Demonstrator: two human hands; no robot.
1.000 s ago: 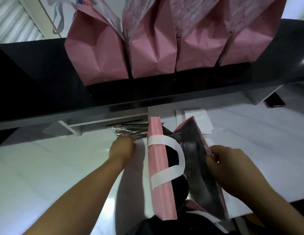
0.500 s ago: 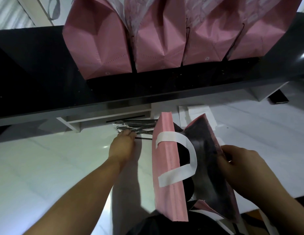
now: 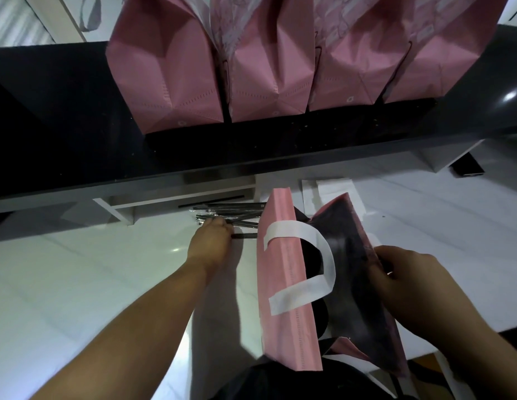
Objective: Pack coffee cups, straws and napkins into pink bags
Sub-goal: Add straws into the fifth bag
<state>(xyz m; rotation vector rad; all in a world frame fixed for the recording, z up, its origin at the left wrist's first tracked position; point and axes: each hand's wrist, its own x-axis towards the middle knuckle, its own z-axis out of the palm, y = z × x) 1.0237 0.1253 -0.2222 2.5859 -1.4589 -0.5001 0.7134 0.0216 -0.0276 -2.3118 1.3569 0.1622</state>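
Observation:
A pink bag with a white handle stands open on the white counter in front of me, its inside dark. My right hand grips the bag's right rim and holds it open. Left of the bag, my left hand reaches into a pile of wrapped black straws, fingers curled around one straw whose end sticks out toward the bag. White napkins lie flat behind the bag. What is inside the bag is hidden.
Several pink bags stand in a row on a black raised shelf at the back. A dark phone-like object lies at the right under the shelf. The white counter spreads left of my arm.
My left hand has closed on a straw in the pile and drawn slightly back. My right hand keeps its hold on the bag rim; the view shifted a little.

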